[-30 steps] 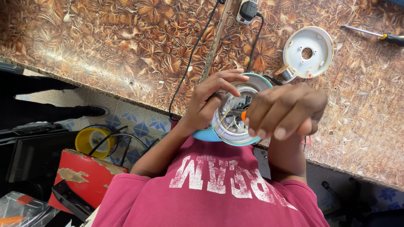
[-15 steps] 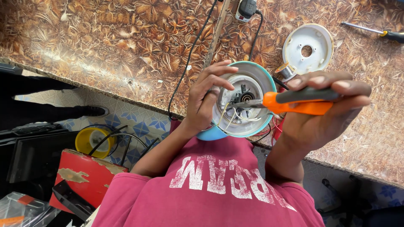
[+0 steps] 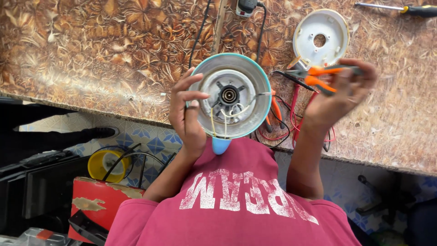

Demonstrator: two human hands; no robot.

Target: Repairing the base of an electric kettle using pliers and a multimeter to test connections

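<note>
Left hand (image 3: 187,114) grips the upturned kettle (image 3: 230,95), exposing its wiring; right hand (image 3: 339,93), beside it, pinches orange-handled pliers (image 3: 321,75).

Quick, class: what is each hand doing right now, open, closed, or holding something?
Left hand: closed on the rim of the upturned teal appliance base.
Right hand: closed on an orange-handled tool, blurred, so its kind is unclear.

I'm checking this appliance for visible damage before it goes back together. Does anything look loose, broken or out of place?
Yes. The round teal-rimmed appliance base, held by the left hand, is open underneath, with thin pale wires hanging loose over its rim. Its likely white round plastic cover lies detached on the patterned brown table. The right hand holds orange-handled pliers.
</note>
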